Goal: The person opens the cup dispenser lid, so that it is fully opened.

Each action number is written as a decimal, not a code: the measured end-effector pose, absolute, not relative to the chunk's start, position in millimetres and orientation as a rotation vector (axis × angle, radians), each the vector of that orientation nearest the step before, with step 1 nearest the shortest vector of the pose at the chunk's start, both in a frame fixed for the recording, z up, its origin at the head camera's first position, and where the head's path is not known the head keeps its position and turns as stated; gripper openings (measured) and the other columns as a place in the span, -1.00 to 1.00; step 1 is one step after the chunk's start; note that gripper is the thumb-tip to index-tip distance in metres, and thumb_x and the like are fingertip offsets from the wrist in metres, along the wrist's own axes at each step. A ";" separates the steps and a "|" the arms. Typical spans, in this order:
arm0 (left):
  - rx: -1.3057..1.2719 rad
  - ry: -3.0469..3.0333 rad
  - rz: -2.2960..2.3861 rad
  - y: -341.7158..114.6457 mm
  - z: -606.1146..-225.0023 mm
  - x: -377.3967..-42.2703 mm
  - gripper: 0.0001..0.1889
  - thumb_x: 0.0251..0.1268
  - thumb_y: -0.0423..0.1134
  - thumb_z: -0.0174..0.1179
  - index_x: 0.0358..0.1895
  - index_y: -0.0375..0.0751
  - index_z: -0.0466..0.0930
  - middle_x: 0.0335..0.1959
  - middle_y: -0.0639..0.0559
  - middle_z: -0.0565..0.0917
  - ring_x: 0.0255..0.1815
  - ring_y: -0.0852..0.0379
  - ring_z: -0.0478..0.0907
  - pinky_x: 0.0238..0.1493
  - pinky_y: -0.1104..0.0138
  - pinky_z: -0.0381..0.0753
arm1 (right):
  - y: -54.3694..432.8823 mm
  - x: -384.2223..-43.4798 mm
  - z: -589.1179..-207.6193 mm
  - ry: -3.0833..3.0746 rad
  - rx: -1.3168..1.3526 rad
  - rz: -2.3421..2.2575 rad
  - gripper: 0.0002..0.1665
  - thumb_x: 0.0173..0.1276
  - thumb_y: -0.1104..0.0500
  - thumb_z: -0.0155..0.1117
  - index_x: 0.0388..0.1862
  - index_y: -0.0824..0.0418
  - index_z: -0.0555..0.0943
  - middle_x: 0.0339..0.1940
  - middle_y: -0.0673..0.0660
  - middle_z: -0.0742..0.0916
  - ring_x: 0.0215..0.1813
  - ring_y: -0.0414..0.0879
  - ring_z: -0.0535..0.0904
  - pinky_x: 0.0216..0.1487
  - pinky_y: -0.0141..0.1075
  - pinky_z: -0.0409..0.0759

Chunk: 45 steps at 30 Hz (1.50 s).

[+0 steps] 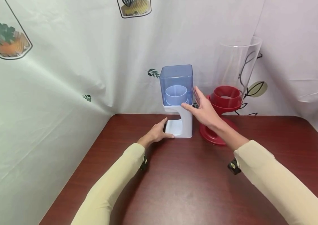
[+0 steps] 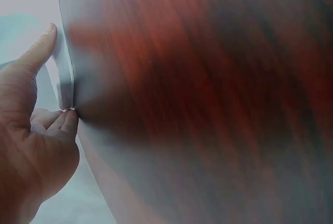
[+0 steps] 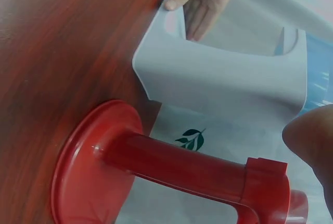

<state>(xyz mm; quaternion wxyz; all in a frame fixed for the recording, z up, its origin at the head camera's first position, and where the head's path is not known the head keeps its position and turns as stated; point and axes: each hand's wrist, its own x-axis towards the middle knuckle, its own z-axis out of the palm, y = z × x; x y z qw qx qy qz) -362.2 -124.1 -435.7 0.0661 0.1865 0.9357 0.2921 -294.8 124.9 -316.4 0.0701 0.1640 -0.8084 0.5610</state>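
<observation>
A white dispenser stand [image 1: 187, 123] stands upright near the table's back edge, with a see-through blue container [image 1: 176, 81] on top. Through the blue wall a round cup-like part shows. My left hand [image 1: 156, 131] holds the low left end of the stand's base, thumb at the near side and fingers at the far side. At the container's lower right corner is my right hand [image 1: 205, 112], its thumb in front and its fingers straight along the right side. The right wrist view shows the white stand [image 3: 218, 75] and my left hand [image 3: 205, 0] at its base.
Just right of the white stand is a red stand [image 1: 213, 136] carrying a tall clear cylinder [image 1: 233, 65]; my right forearm passes in front of it. A pale printed cloth [image 1: 91, 47] hangs behind and left of the dark reddish wooden table [image 1: 192, 187].
</observation>
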 end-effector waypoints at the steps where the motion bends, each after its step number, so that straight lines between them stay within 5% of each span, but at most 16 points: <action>1: 0.564 2.818 0.875 -124.6 -435.4 -362.6 0.20 0.19 -0.02 0.63 0.71 -0.34 -0.01 0.67 -0.26 0.21 0.65 -0.15 0.21 0.63 0.09 0.18 | 124.2 -296.4 -315.0 -2.433 0.489 1.687 0.25 0.49 -0.12 0.41 0.80 0.18 -0.18 0.80 0.06 0.04 0.77 -0.05 -0.07 0.67 -0.07 0.10; 21: 0.584 2.782 0.858 -127.5 -435.0 -366.0 0.16 0.22 -0.02 0.60 0.71 -0.30 0.01 0.66 -0.28 0.23 0.65 -0.16 0.20 0.64 0.07 0.17 | 118.6 -316.7 -299.5 -2.408 0.425 1.758 0.33 0.42 -0.10 0.49 0.80 0.19 -0.20 0.80 0.10 0.04 0.77 -0.02 -0.06 0.68 -0.10 0.05; 45: 0.639 2.807 0.759 -124.9 -432.2 -348.7 0.17 0.21 0.01 0.61 0.70 -0.37 0.03 0.67 -0.25 0.24 0.65 -0.14 0.22 0.63 0.05 0.20 | 121.7 -315.6 -288.8 -2.348 0.447 1.810 0.22 0.38 -0.13 0.51 0.79 0.04 -0.01 0.71 0.12 0.28 0.72 0.08 0.12 0.63 0.04 0.22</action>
